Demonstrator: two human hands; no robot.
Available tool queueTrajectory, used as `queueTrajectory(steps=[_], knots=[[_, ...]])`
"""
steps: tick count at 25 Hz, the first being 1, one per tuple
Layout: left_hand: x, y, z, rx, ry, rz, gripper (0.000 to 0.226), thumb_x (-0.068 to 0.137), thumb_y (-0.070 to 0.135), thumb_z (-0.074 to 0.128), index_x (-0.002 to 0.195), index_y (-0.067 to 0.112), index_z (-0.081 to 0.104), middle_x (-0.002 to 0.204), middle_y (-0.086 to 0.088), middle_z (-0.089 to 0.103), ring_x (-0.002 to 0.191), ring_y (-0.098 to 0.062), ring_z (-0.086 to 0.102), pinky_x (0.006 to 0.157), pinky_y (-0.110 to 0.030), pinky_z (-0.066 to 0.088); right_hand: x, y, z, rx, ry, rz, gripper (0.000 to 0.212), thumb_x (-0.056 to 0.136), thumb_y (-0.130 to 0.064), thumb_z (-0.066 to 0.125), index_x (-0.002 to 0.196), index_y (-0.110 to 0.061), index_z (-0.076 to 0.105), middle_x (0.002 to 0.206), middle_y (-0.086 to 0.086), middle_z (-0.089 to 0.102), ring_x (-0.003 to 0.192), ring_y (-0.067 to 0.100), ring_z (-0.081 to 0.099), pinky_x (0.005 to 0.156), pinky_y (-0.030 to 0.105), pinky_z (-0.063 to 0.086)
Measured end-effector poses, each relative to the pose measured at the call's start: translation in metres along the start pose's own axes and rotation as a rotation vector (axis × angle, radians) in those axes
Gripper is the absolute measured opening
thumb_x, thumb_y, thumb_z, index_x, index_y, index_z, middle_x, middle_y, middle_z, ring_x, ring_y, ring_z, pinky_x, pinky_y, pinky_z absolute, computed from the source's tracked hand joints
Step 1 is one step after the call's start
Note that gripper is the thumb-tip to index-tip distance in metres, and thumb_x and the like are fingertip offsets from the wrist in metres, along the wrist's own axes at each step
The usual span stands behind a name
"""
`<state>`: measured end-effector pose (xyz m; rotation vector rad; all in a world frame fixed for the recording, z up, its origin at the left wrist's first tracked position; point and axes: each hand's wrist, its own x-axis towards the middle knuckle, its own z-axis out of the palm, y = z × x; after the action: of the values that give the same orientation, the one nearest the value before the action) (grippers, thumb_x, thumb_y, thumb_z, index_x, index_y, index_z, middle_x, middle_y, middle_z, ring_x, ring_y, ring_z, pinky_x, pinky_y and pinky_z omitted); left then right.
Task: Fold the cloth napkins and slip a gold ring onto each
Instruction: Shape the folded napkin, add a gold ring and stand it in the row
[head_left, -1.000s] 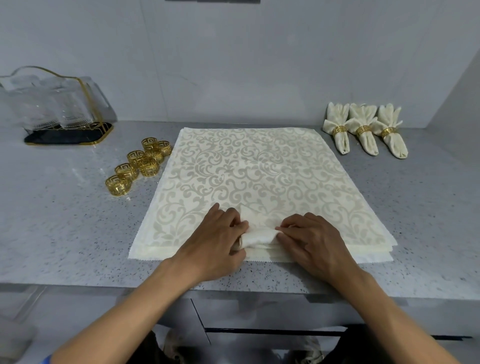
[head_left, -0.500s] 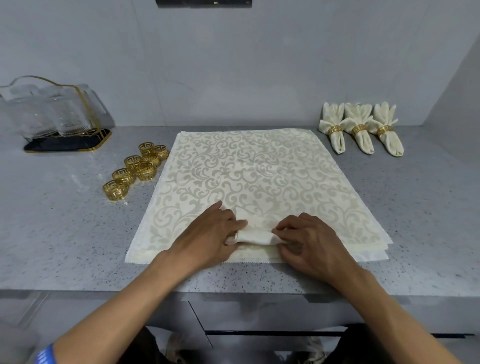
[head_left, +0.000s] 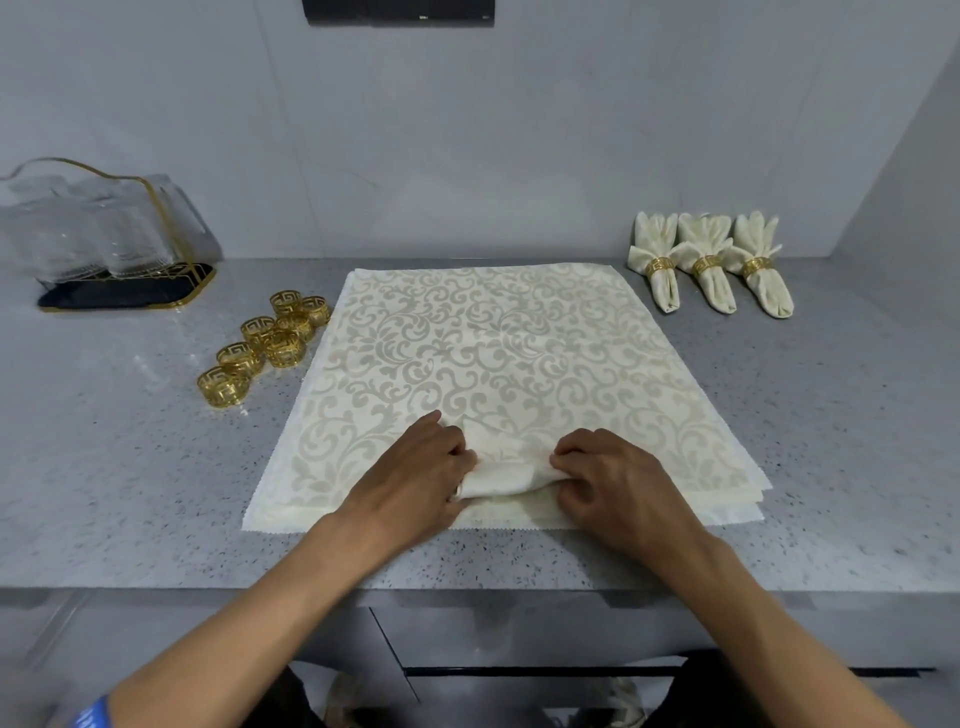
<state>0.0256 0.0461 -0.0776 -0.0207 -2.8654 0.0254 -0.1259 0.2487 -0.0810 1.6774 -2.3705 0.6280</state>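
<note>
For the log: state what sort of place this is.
Probably a home kitchen or dining prep area: a speckled grey stone counter, ribbed clear glasses in a gold-wire rack, and drawer fronts below.

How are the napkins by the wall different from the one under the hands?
The three finished napkins are narrow bundles with fanned tops; the top napkin lies mostly flat, only its near edge bunched. Each finished napkin wears a gold ring; the top napkin has none. Nobody touches the finished napkins; both hands grip the top napkin. Both share cream cloth.
</note>
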Motion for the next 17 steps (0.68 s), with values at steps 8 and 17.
queueTrajectory(steps=[8, 17], knots=[[0.051, -0.002, -0.113, -0.922, -0.483, -0.718, 0.016, 0.079, 0.014, 0.073, 0.082, 0.012, 0.058, 0.078, -0.002, 0.069, 0.068, -0.012, 0.068, 0.061, -0.028, 0.054, 0.05, -0.008, -0.083, 0.717, -0.422, 0.432, 0.028, 0.085, -0.014, 0.053, 0.059, -0.009, 0.043, 0.057, 0.005, 0.037, 0.049, 0.012, 0.034, 0.049, 0.025, 0.029], [0.063, -0.03, -0.059, -1.112, -0.74, -0.863, 0.021, 0.078, 0.01, 0.068, 0.098, 0.003, 0.066, 0.094, -0.014, 0.073, 0.091, -0.031, 0.07, 0.076, -0.033, 0.054, 0.008, -0.024, -0.005, 0.054, -0.248, 0.044, 0.058, 0.101, -0.046, 0.016, 0.153, -0.025, 0.031, 0.158, -0.006, 0.031, 0.146, 0.012, 0.027, 0.116, 0.02, 0.005]])
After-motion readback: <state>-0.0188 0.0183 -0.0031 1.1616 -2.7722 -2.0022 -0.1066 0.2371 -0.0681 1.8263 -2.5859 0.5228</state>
